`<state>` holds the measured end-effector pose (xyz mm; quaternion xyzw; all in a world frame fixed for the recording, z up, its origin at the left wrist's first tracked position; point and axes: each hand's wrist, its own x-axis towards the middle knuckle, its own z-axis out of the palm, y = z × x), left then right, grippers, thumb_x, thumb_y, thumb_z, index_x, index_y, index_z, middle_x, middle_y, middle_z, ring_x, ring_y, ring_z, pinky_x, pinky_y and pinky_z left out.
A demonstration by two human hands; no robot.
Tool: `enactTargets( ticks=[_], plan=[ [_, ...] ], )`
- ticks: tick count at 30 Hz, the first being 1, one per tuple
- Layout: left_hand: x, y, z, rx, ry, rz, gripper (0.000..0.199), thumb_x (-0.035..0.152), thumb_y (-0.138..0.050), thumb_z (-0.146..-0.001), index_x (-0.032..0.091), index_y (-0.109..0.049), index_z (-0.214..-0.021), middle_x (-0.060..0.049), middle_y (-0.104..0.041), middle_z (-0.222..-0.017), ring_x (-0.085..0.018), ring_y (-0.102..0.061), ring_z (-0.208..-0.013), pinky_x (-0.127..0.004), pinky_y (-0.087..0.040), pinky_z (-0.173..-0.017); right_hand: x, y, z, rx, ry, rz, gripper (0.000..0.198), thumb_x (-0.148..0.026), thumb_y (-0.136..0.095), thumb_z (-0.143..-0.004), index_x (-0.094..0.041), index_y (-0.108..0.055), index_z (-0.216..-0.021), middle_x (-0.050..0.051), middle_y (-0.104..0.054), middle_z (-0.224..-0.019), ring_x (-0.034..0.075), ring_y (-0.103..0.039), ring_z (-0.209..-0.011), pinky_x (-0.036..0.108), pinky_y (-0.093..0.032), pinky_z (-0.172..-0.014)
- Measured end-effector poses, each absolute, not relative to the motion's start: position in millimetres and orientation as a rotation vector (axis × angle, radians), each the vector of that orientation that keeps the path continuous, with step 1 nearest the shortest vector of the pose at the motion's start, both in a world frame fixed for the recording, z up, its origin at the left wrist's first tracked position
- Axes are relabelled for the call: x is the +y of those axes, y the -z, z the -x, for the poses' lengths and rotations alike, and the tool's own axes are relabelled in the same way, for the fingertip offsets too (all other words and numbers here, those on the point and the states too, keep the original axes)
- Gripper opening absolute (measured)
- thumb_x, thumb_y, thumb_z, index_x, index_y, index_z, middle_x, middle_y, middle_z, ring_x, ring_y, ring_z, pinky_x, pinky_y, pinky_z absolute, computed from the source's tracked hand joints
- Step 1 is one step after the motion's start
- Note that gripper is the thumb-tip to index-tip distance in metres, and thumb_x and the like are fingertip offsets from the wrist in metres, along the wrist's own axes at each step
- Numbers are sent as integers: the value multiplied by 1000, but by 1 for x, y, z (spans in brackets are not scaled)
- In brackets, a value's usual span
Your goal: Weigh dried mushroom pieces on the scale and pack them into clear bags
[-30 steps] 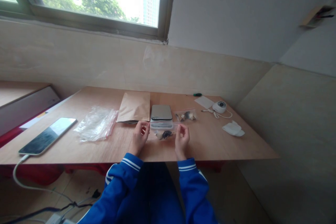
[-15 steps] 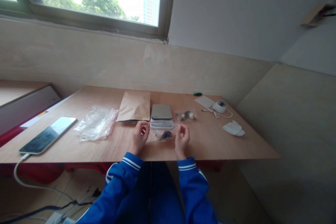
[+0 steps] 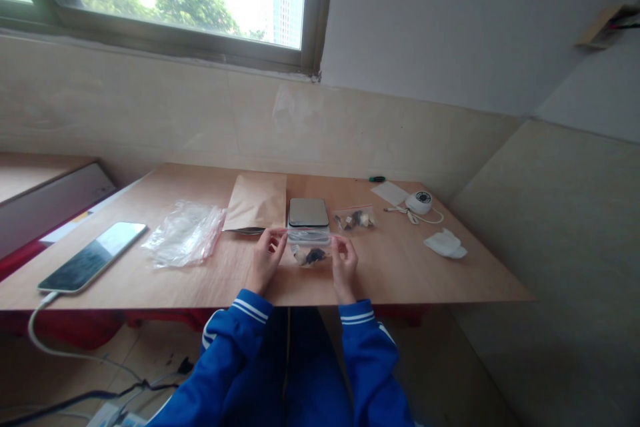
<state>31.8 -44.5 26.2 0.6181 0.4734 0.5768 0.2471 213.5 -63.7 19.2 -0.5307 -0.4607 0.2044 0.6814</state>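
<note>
I see my left hand (image 3: 267, 260) and right hand (image 3: 344, 265) both raised just above the near edge of the light wooden table (image 3: 400, 267), each pinching one upper corner of a small clear zip bag holding dark and pale pieces (image 3: 310, 252). The fingers of both are curled closed onto the bag's top strip, and the bag hangs stretched between them, directly in front of the small silver-topped digital scale (image 3: 309, 215).

Taking the scale as my landmark: the table's near edge runs just behind my wrists, with blue sleeves crossing it. Bare wood lies open to the right of my hands, up to the table's right edge. Behind the scale the table meets the beige wall.

Left of the scale, touching or nearly touching it, lies a flat brown paper pouch (image 3: 256, 203). Farther left is a crumpled heap of clear plastic bags (image 3: 184, 233), and well beyond that a black-screened smartphone on a white cable (image 3: 93, 257) near the left corner. Just right of the scale lies a second clear bag with small pieces (image 3: 355, 219). Farther right are a white round device with a cord (image 3: 419, 201), a white paper slip (image 3: 389, 193), a folded white pad (image 3: 445, 244), and a small green-handled tool (image 3: 375, 179).

I can read no writing at this size.
</note>
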Motion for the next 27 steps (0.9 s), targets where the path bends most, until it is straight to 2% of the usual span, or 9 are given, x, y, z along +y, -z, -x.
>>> enactTargets(
  ticks=[4,12,27],
  plan=[
    [-43,-25,-32,1299,-1594,-1692,19,37,-55,-85,20,-58,-93,-2,-62,-86,-9,-54,-58,-22,-44,-51,-63,-19,-214,-1067,-415,1189,26,-41,-57,-83,-17,-66,-86,6,-68,-88,16,-59,-75,27,-46,-67],
    [-44,-26,-32,1277,-1569,-1741,19,37,-54,-86,19,-57,-91,-1,-60,-83,-10,-57,-58,-22,-46,-51,-63,-18,-215,-1037,-374,1207,28,-42,-56,-83,-16,-66,-88,8,-69,-89,18,-61,-80,29,-48,-72],
    [-43,-24,-32,1310,-1599,-1720,20,39,-54,-85,20,-58,-89,0,-61,-81,-9,-58,-55,-22,-46,-50,-63,-17,-215,-1051,-341,1187,31,-44,-57,-83,-15,-67,-88,8,-69,-88,18,-62,-79,30,-48,-73]
  ],
)
